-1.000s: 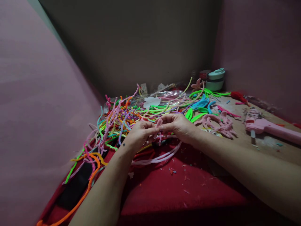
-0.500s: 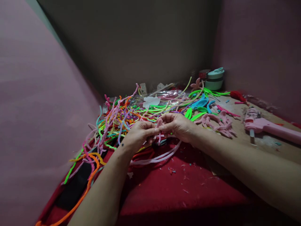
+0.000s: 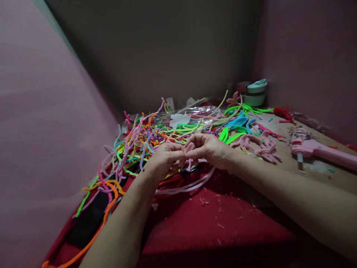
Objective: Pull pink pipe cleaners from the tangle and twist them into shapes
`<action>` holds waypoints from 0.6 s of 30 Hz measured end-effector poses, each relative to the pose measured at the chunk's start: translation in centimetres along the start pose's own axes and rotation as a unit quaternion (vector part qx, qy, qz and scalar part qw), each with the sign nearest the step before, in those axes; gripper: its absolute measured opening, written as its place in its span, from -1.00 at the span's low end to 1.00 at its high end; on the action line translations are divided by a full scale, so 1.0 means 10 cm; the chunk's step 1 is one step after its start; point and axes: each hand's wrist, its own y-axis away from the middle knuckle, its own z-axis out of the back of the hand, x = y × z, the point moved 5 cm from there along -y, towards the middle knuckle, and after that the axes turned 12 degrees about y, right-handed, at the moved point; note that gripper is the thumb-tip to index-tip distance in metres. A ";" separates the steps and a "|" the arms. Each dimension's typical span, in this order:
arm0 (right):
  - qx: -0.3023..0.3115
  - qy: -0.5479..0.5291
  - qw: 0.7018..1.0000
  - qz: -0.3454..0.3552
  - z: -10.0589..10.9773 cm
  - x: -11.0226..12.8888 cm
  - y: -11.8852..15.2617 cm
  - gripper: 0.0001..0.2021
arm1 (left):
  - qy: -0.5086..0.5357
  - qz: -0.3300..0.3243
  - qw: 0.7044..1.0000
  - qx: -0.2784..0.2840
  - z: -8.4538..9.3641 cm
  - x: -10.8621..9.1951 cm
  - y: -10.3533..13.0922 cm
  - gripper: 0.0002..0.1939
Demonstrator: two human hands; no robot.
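Observation:
Between my two hands is a small pink fuzzy piece [image 3: 189, 147], with a short pink stem hanging below it. My left hand [image 3: 166, 158] pinches it from the left side, thumb and fingers together. From the right, my right hand [image 3: 206, 148] grips it between thumb and bent fingers. Fingertips of both hands meet around the piece and partly hide it. Beyond and left of the hands lies a tangled heap of coloured pipe cleaners [image 3: 136, 141]. Pink bent pipe-cleaner loops [image 3: 251, 145] rest to the right, near my right wrist.
A pink glue gun [image 3: 309, 146] lies on the brown board at right. At the back stands a mint-green container [image 3: 255, 97]. Small scraps [image 3: 204, 202] dot the red cloth [image 3: 217, 230]. A black flat item [image 3: 89, 221] and an orange strand [image 3: 97, 234] are at left.
The fingers have shifted slightly around the pink piece, and more of it shows. My left hand has moved slightly. Both hands keep their grip.

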 end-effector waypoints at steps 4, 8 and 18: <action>-0.003 -0.007 1.000 -0.026 -0.01 -0.02 0.01 -0.69 | 0.006 -0.001 1.000 0.002 0.01 0.02 -0.01 -0.79; -0.021 0.029 0.999 -0.026 0.01 0.01 0.01 -0.82 | -0.022 -0.006 0.999 -0.028 0.01 -0.01 -0.01 -0.79; -0.088 0.097 0.991 0.003 0.03 0.09 0.01 -0.89 | -0.056 0.007 0.995 -0.083 0.00 -0.04 0.01 -0.71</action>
